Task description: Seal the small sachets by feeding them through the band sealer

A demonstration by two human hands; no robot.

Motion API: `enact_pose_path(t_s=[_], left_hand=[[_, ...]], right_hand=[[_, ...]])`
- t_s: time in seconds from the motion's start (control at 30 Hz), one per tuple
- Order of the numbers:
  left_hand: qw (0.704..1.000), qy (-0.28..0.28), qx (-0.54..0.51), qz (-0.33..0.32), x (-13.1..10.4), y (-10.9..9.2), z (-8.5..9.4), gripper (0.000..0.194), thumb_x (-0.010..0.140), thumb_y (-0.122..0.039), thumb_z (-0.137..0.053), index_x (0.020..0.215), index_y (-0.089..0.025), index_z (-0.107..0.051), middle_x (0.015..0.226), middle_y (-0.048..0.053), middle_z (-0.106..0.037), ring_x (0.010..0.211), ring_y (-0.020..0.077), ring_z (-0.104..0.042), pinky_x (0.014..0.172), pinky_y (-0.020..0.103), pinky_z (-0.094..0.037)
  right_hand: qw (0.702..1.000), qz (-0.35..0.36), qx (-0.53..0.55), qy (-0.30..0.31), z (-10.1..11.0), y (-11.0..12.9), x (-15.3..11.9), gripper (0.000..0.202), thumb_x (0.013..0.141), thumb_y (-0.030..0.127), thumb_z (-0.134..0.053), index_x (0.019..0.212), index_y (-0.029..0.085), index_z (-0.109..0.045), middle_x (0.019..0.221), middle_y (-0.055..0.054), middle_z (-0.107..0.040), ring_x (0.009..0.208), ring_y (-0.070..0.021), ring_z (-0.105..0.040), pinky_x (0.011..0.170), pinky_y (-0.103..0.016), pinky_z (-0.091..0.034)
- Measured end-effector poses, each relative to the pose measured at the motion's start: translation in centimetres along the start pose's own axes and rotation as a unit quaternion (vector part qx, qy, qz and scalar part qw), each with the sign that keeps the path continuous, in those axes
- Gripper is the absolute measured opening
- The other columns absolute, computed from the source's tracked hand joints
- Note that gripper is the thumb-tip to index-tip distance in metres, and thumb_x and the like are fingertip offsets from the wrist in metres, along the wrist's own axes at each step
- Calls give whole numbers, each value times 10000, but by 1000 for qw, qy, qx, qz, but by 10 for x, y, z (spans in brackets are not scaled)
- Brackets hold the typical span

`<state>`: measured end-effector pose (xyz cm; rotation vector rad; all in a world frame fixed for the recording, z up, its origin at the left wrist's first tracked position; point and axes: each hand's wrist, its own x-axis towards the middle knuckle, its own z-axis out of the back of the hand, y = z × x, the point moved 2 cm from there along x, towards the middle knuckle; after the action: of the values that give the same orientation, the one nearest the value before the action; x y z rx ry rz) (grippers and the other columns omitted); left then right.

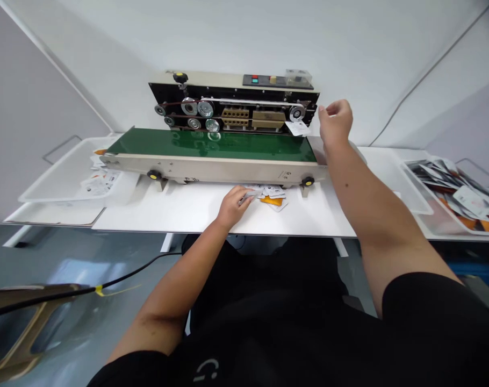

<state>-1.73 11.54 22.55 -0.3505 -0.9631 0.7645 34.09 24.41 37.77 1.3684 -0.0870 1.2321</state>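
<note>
My left hand (233, 207) is closed round a thin stack of silvery-white pouches (249, 195), low over the white table in front of the sealing machine. Beside its fingertips lies a small pile of white and orange pouches (273, 200). My right hand (336, 124) is raised at the right end of the continuous band sealer (236, 99). Its fingers are curled together, and I see nothing in them. A white pouch (297, 128) hangs tilted at the sealer's right-hand rollers, just left of my right hand and apart from it.
The sealer's green conveyor belt (212, 146) runs along the front. A white tub (38, 185) at left holds several pouches. Another clear tub (438, 207) at right is heaped with pouches. A black cable (135, 270) hangs near a brown stool (30, 322).
</note>
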Motion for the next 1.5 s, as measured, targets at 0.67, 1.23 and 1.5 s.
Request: enact_pose_path(t_s=[0.67,1.23,1.5], left_hand=[[991,48,-88,92,-4,-4,-5,124,992,-304,-625,1065,-206,-644,886,16,-775,786,163,-720,730,256,-522],[994,53,17,89,3,4,-13,255,997,-248,-647,1251,-227,-631,1141,63,-774,1070,223,-724,882,339,-600],[986,117,96,71,8,10,-20,404,937,-301,-694,1327,-209,-642,1384,119,-686,1339,321,-610,1191,494,-478]], right_hand=[[924,-10,82,374,22,70,-213,197,869,352,-720,984,231,-826,1014,-72,-756,881,-221,-681,796,-355,-540],[917,-158,308,198,71,42,-115,354,757,504,-911,930,210,-820,956,-78,-799,933,-233,-787,820,-367,-671],[939,-231,235,95,33,-13,-33,85,864,172,-823,859,154,-740,796,-31,-710,807,-164,-759,751,-324,-673]])
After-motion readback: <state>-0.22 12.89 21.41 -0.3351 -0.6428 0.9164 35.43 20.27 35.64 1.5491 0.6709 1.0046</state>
